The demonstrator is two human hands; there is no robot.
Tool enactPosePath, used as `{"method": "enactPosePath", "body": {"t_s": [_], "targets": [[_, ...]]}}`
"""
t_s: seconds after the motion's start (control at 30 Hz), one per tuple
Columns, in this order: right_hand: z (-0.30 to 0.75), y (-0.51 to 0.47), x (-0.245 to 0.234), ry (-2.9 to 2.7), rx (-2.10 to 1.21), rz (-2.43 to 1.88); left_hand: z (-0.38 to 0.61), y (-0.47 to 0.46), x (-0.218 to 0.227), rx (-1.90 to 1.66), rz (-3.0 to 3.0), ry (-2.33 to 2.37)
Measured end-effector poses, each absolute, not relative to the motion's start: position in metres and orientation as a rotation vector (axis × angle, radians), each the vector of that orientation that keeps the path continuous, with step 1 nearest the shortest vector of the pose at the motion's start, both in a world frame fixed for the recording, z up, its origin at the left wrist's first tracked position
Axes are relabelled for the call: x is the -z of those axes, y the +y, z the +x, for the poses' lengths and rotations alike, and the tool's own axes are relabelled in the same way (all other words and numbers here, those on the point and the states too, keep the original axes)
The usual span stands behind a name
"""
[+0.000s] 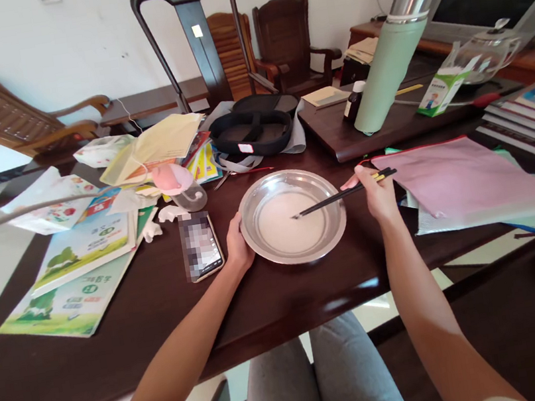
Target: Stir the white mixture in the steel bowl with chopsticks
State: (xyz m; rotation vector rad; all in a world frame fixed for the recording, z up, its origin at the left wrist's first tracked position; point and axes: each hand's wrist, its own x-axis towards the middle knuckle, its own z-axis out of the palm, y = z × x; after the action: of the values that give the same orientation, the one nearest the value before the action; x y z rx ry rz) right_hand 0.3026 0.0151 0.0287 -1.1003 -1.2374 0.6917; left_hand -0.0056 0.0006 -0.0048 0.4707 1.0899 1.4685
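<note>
At the left of the dark wooden table (pixel 287 298), picture books (pixel 79 255) are spread among loose papers, and a phone (pixel 200 245) is laid face up just beside the left hand (pixel 237 245). That hand is cupped against the left rim of the metal dish (pixel 288 174), with the thumb along the edge and the fingers curled close about it, so that the dish is held steady; whether the fingertips reach under the rim cannot be told. The dish is set flat near the front edge of the table, straight ahead of the person, and a thin white layer (pixel 285 231) is seen across its bottom. A pair of dark chopsticks (pixel 342 195) is slanted down into it from the right, the tips touching the white layer near the middle. The upper ends are pinched in the closed fingers of the right hand (pixel 378 197), which is raised just beyond the right rim. The step in hand is judged to be the working of the white layer with the chopstick tips. For any further stroke, a firm brace at the rim and a shallow, light pass of the tips would be called for, since the dish is low-walled. A pink folder (pixel 466 181) is lying close by on the right.
</note>
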Motion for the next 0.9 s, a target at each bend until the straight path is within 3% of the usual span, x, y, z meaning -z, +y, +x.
{"method": "enactPosePath", "body": {"t_s": [0.2, 0.9], "targets": [[0.2978, 0.0115, -0.0297, -1.386, -0.835, -1.059, -0.0051, -0.0004, 0.0033, -1.48, 0.463, 1.078], [0.3024, 0.014, -0.0277, -1.266, -0.716, -1.057, -0.0055, -0.0011, 0.0021, -1.461, 0.467, 1.052]]}}
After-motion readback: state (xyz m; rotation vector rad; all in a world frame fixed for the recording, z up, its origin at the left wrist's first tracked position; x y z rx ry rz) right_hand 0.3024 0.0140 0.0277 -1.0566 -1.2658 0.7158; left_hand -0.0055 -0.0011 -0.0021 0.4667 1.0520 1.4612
